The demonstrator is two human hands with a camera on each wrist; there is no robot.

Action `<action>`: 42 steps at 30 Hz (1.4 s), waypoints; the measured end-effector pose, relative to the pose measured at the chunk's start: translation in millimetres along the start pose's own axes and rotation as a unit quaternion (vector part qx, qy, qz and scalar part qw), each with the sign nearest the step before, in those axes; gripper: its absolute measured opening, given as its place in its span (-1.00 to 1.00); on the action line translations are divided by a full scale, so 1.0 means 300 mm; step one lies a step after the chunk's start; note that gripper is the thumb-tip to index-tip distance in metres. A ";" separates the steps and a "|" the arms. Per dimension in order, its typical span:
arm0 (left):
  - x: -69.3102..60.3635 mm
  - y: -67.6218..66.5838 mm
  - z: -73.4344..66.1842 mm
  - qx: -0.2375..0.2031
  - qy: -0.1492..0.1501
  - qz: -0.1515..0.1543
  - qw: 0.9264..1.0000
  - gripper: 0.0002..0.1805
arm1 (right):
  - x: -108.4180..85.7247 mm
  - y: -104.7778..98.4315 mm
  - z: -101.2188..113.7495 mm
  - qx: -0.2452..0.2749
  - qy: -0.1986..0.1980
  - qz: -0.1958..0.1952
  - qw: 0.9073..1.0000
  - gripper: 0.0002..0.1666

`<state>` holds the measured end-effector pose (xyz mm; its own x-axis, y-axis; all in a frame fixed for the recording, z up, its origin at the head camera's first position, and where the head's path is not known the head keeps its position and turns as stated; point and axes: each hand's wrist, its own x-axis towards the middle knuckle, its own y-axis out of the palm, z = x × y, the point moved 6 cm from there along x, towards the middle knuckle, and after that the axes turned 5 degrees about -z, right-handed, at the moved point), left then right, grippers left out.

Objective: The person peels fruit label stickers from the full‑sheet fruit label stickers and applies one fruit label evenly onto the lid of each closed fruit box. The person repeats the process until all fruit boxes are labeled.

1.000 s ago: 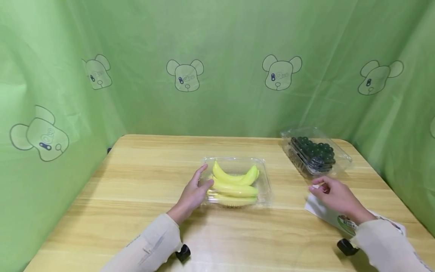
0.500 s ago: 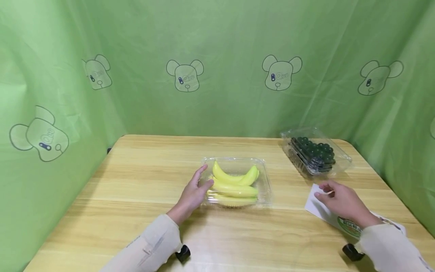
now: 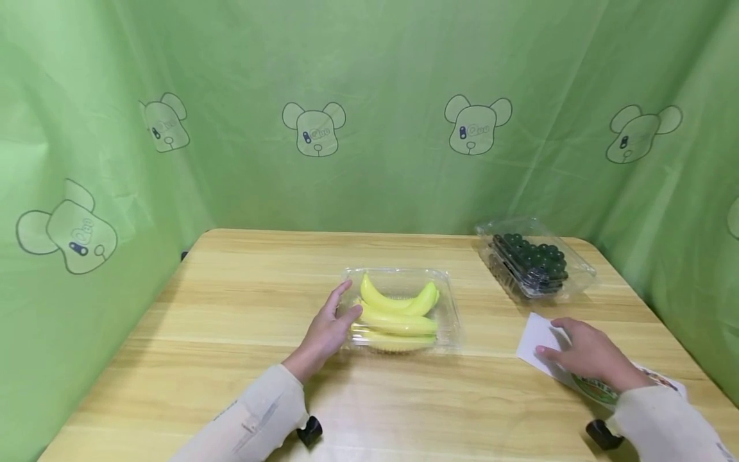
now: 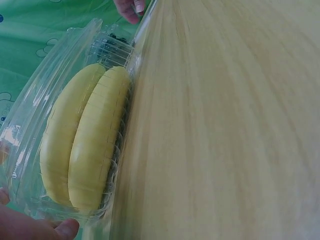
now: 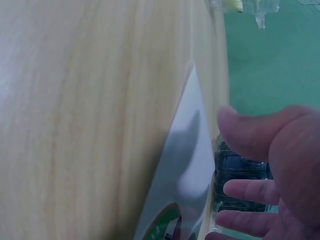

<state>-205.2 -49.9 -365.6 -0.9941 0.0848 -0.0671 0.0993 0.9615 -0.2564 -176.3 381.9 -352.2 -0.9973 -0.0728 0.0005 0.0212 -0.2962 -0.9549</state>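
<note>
A clear plastic clamshell box [image 3: 453,308] with several yellow bananas [image 3: 398,324] inside stands on the table. My left hand [image 3: 326,330] rests against its left side, fingers straight and thumb toward the front corner. In the left wrist view, the thumb [image 4: 66,229] touches the end of the box. My right hand [image 3: 589,350] hovers over a white sheet [image 3: 537,340] with a green printed label at its near end. Its thumb and fingers are spread apart and hold nothing. The forearm and hand hide part of the sheet.
Another clear box with dark green grapes [image 3: 534,260] stands at the table's back right, beyond the right hand. Green curtains [image 3: 369,179] with printed bear heads enclose the table [image 3: 260,276] at the back and sides.
My right hand has drawn back slightly toward the near right, and its thumb and fingers have spread from near touching. The left hand and the box of bananas have stayed in place.
</note>
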 end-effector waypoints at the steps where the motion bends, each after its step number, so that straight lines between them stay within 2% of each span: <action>1: 0.000 0.000 0.000 0.001 0.001 0.000 1.000 -0.36 | 0.001 0.005 -0.001 -0.001 0.000 0.007 1.000 0.04; 7: 0.003 -0.001 -0.002 0.004 0.002 -0.001 1.000 -0.32 | 0.001 0.030 -0.011 -0.007 0.008 0.036 0.999 0.18; 23: -0.001 -0.002 0.000 -0.003 0.002 0.002 1.000 -0.37 | 0.010 0.061 -0.019 -0.010 0.000 0.038 0.999 0.18; 42: -0.003 0.001 -0.001 -0.011 0.003 0.004 1.000 -0.37 | 0.001 0.049 -0.003 -0.008 0.007 0.044 0.999 0.14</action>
<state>-204.3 -49.8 -365.4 -0.9936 0.0932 -0.0633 0.1056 0.9663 -0.2348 -176.4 378.5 -366.5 -0.9926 -0.0850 -0.0867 0.1070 -0.2745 -0.9556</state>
